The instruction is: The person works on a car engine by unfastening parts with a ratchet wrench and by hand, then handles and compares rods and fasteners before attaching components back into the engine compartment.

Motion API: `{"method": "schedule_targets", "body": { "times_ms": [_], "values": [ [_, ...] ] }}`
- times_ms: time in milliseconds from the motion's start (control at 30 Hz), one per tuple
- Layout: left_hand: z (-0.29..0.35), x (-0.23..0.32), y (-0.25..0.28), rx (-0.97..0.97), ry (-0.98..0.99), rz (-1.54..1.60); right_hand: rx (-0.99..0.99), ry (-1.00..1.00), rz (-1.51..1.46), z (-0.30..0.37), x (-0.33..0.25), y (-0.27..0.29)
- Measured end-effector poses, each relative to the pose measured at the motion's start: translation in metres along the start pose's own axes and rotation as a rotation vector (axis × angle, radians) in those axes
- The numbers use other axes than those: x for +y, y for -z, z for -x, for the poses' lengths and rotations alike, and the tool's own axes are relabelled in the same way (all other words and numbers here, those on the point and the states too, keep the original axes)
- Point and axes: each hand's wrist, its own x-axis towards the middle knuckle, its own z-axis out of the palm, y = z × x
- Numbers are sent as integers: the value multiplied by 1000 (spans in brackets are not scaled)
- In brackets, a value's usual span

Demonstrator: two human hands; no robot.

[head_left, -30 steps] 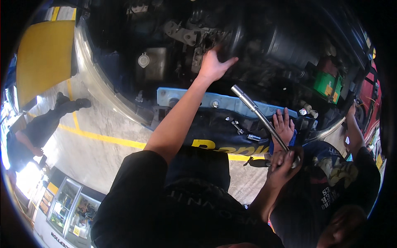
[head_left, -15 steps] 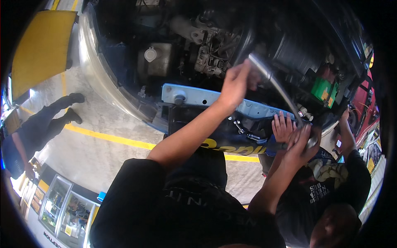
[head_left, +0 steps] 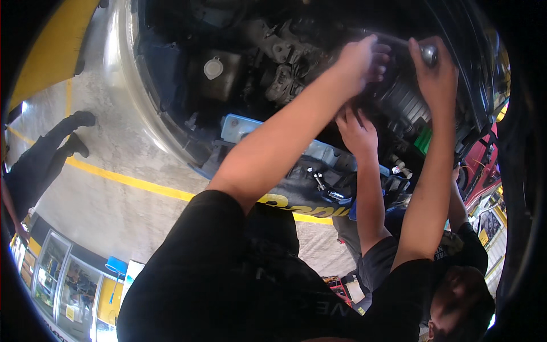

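My right hand [head_left: 437, 77] is closed around the round metal head of a socket wrench [head_left: 429, 54], over the right side of the engine bay. The wrench's slim bar runs left toward my left hand [head_left: 360, 64], which is raised over the engine with its fingers curled. Blur and the hand itself hide what those fingers hold, if anything. Just below, between my forearms, another person's hand [head_left: 359, 134] reaches into the bay with fingers spread. Beneath my left forearm is the pale blue front crossmember [head_left: 236, 126] of the car.
Loose sockets or fittings [head_left: 320, 181] lie on the dark cover [head_left: 296, 199] over the car's front. A pale reservoir cap [head_left: 213, 68] and a green battery [head_left: 423, 139] sit in the bay. A co-worker [head_left: 461, 296] crouches at lower right; another person [head_left: 43, 165] stands left.
Both my hands have moved up and deeper into the engine bay, the right one carrying the socket wrench. The other person's hand has moved from the front edge into the bay. The view has shifted.
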Motion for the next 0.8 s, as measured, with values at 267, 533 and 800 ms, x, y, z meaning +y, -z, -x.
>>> {"method": "schedule_targets", "body": {
  "times_ms": [267,533,800],
  "values": [
    [46,74,80,287,-399,-67,-71,113,95,-52,7,-8],
    [58,85,106,313,-447,-38,-90,84,-20,-69,1,-19],
    [29,93,113,298,-479,-96,-203,161,24,-92,-8,-17]
  ]
}}
